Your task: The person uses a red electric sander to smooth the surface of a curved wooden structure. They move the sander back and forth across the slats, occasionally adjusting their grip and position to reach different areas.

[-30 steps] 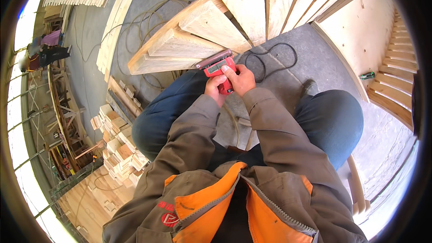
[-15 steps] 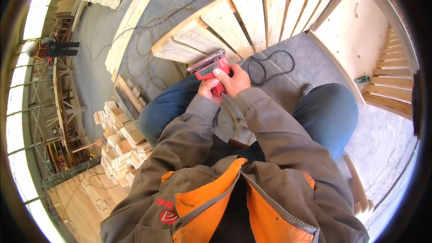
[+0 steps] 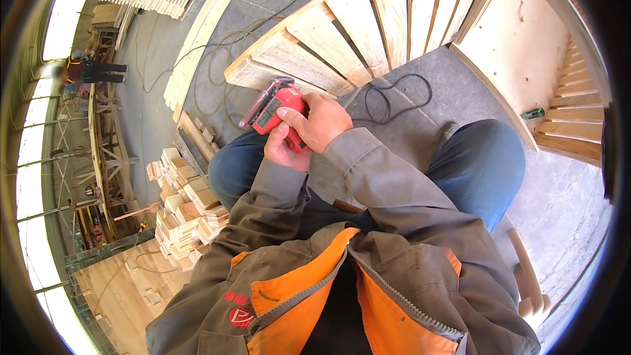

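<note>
Above my left knee I hold a red palm sander [image 3: 275, 106], tilted, its flat pad side turned up and to the left. My right hand [image 3: 326, 121] is wrapped round its body, with the thumb across the top. From below, my left hand [image 3: 284, 150] grips the lower end of the body. Just beyond the sander stands a slatted wooden panel [image 3: 342, 33], its pale boards set with narrow gaps. The pad overlaps the panel's near left corner in view, and I cannot tell whether they touch.
A black cord [image 3: 394, 102] loops on the concrete floor right of my hands. Cut wood blocks [image 3: 187, 207] are piled at the left. A plywood-backed frame [image 3: 519, 46] stands at the right, with a green-handled tool [image 3: 532, 114] in it. A person [image 3: 92, 69] stands far left.
My hands have brought the sander left and slightly toward me. It has turned, so its pad now faces more to the left. Both hands still grip it.
</note>
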